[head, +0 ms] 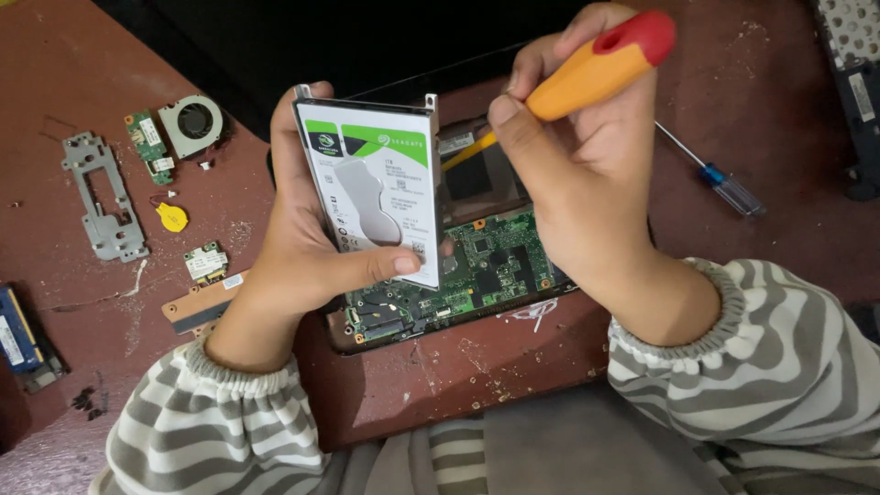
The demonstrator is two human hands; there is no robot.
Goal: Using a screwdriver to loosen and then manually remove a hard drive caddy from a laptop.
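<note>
My left hand (302,247) holds a laptop hard drive (371,183) upright by its edges, thumb across the lower label. The drive sits in a thin metal bracket and has a white and green label. My right hand (577,174) grips a screwdriver (596,69) with an orange handle and red cap. Its yellow shaft points at the drive's right edge. Under both hands lies an opened laptop with a green circuit board (490,266) showing.
On the brown table to the left lie a metal bracket (101,197), a small fan (192,124), a small green board (148,145), a yellow coin cell (171,217) and a wireless card (205,263). A blue-handled screwdriver (720,183) rests at right. Another part (857,82) sits top right.
</note>
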